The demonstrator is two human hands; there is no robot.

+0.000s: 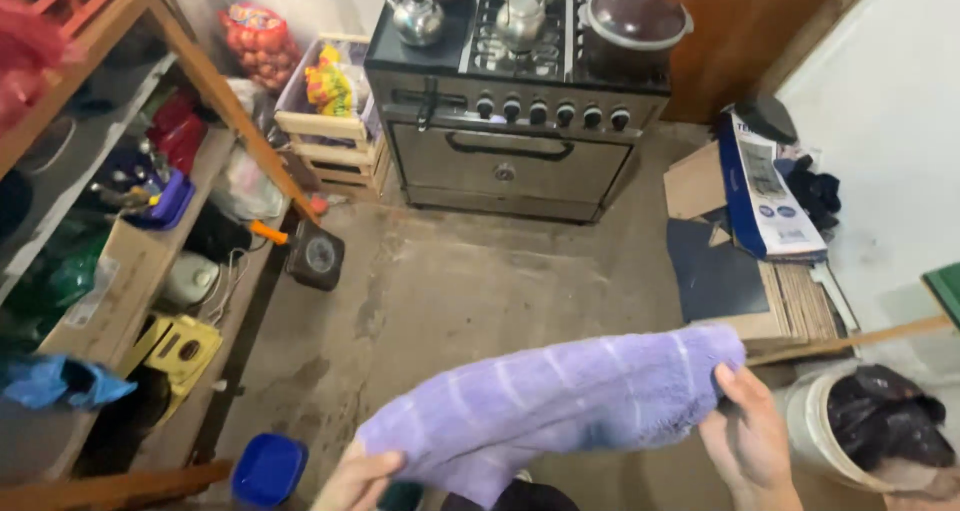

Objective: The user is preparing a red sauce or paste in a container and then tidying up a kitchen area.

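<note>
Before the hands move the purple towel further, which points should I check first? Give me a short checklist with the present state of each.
1. Right hand grips one end of the purple towel: ok.
2. Left hand holds the other end: ok, though its fingers are partly out of view.
3. Towel is stretched between both hands, off the floor: ok.
4. Towel is clear of the white bucket with the black bag: ok, but close.
5. Blue container near the left hand is apart from the towel: ok.
6. Towel's underside is clean: cannot tell.
</note>
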